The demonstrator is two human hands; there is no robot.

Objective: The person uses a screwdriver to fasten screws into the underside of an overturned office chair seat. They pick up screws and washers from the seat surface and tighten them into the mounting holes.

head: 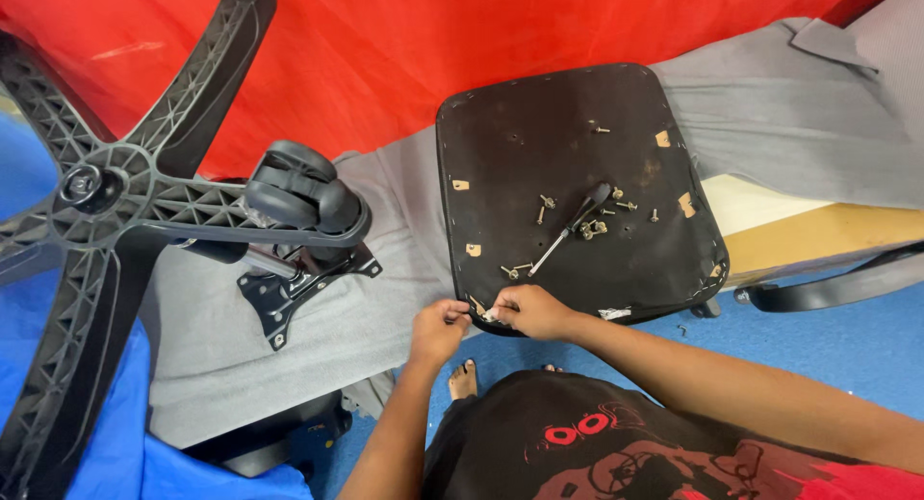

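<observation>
An upturned dark chair seat [539, 163] lies on grey cloth, its underside up. Several loose screws [544, 207] and a screwdriver [570, 225] with a black handle rest on it. My left hand [438, 329] and my right hand [531, 310] meet at the seat's near edge. Both pinch something small there; my right fingers hold a small whitish piece [493, 314], and a screw [476, 306] lies between the hands. What my left fingers hold is too small to tell.
A black five-arm chair base [106, 192] with a caster [298, 187] and a metal mounting plate [289, 293] lies at the left. Red fabric [433, 38] covers the back. Blue floor [818, 336], a black armrest [828, 286] and a wooden board [818, 232] are at the right.
</observation>
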